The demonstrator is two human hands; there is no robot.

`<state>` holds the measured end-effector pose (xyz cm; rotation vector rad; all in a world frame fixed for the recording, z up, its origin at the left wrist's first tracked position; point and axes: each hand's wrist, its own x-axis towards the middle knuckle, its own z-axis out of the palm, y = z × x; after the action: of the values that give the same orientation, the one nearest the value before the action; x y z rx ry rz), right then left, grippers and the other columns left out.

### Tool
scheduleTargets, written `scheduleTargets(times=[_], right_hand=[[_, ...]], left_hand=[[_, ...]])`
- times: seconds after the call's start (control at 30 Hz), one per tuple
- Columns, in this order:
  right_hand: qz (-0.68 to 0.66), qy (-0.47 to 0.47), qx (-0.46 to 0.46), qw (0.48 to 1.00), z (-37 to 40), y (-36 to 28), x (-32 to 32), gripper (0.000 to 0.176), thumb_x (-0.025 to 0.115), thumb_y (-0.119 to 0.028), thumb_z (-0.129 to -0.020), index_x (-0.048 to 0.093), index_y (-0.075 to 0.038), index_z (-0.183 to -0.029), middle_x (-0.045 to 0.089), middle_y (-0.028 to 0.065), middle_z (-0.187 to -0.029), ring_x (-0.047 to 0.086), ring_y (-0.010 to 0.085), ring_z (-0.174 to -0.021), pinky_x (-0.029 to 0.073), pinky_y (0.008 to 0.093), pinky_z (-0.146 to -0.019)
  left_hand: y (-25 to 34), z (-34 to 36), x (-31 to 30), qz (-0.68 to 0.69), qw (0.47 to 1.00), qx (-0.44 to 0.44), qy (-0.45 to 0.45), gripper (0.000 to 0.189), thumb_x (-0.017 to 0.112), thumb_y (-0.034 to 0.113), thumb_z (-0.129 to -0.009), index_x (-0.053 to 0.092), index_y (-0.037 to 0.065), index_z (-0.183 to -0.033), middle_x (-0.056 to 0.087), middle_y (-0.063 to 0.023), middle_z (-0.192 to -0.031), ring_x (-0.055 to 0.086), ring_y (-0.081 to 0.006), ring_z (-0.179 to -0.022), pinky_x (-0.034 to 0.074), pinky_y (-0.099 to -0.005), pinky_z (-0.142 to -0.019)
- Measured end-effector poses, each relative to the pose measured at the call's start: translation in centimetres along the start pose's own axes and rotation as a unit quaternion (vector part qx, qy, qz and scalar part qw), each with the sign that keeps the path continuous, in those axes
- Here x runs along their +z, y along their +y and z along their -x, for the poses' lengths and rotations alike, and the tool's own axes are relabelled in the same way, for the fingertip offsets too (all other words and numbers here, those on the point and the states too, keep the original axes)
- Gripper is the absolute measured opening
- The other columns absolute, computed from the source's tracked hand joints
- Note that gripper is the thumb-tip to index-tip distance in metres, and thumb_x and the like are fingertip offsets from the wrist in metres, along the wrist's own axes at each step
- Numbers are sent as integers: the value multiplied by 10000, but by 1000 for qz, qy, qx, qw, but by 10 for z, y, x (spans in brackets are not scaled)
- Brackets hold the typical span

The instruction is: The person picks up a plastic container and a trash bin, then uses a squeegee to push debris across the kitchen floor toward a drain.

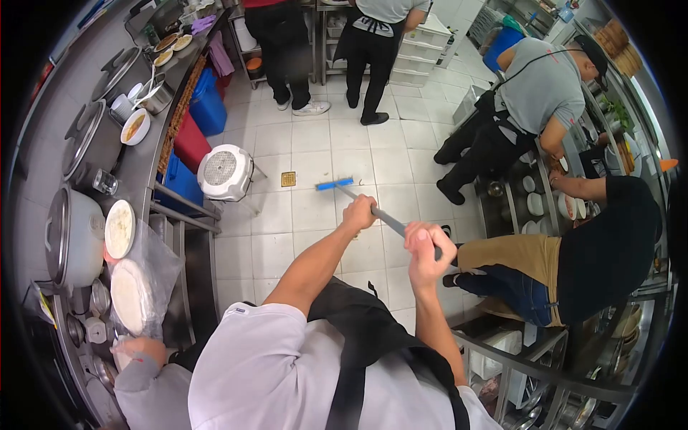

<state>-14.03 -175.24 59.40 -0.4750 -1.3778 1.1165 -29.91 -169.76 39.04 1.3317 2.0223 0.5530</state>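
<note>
My left hand (358, 213) is wrapped round the grey handle of a long-handled broom (388, 219), partway down it. Higher up, at the top end of the handle, my right hand (428, 251) is closed with the thumb on top. The broom's narrow blue head (335, 184) lies on the white tiled floor (308, 208), ahead of my feet. Small scraps (360, 180) are scattered around the head. Whether the head has bristles or a rubber edge is too small to tell.
Left of the broom are a square floor drain (288, 179) and a white stool (225, 172). A counter with pots (72, 236) and plates runs along the left. Two people stand ahead, two work at the right-hand counter, and another person's hand (140, 350) is at lower left.
</note>
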Motion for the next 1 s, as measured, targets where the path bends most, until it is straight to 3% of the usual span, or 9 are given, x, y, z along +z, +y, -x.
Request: scheduleTargets(times=[0.1,0.2,0.27,0.33,0.47,0.57,0.67,0.83,1.0], right_hand=[[64,15,74,995,-3,64,13,331,563,-69,-955,491,10,-642,529,55,-596,455,110,-560,400,290,-572],[99,-7,138,985,-5,107,28,340,489,-10,-948,456,11,-610,517,74,-603,517,159,-595,474,343,-660],[91,0,119,989,-11,107,38,332,498,-20,-932,460,16,-605,536,72,-602,505,144,-580,432,318,-601],[79,-3,104,991,-11,86,44,337,540,-67,-949,495,22,-628,549,54,-601,472,104,-552,355,274,-518],[106,-46,186,976,-19,-4,57,337,525,-42,-907,441,11,-585,497,75,-570,443,145,-513,368,319,-526],[83,-15,184,979,-27,-40,63,343,526,-33,-880,395,-13,-563,447,75,-540,416,184,-485,391,366,-551],[21,44,117,992,-37,-43,63,320,526,-24,-907,430,1,-603,463,88,-556,450,182,-508,407,367,-549],[17,55,43,997,-63,-13,75,345,524,-45,-926,407,-18,-603,452,76,-560,437,176,-501,418,383,-574],[47,50,88,994,-52,73,91,340,501,-2,-932,428,10,-601,484,65,-577,437,141,-527,376,293,-528]], left_hand=[[-23,-40,-5,15,999,-21,34,388,795,243,-794,667,184,-1155,608,-72,-1237,633,-341,-1124,537,-482,-901],[-43,-61,-15,-4,1000,-23,1,504,797,440,-803,670,127,-1177,615,-124,-1264,609,-348,-1165,514,-486,-926],[-46,-64,-27,-11,998,-17,-53,463,803,365,-794,661,140,-1173,592,-115,-1287,607,-336,-1152,514,-477,-934],[-57,-59,-33,-11,994,7,-109,412,800,320,-788,669,151,-1141,587,-114,-1281,610,-333,-1133,519,-475,-923],[-138,-60,59,11,980,138,-142,269,782,275,-772,687,151,-990,654,-118,-1105,645,-323,-1047,541,-465,-847],[-100,-21,25,-44,960,88,-263,240,784,269,-746,702,141,-930,683,-121,-1010,666,-323,-993,552,-459,-809],[-71,-24,3,-98,947,167,-257,217,766,303,-743,739,121,-857,721,-146,-926,696,-359,-910,554,-503,-755],[-61,-78,-21,-60,979,123,-151,169,731,233,-762,729,140,-903,695,-142,-1021,680,-352,-995,556,-491,-790],[-91,-121,-38,-67,991,71,-95,210,725,218,-803,703,136,-995,636,-134,-1147,657,-357,-1052,547,-508,-856]])
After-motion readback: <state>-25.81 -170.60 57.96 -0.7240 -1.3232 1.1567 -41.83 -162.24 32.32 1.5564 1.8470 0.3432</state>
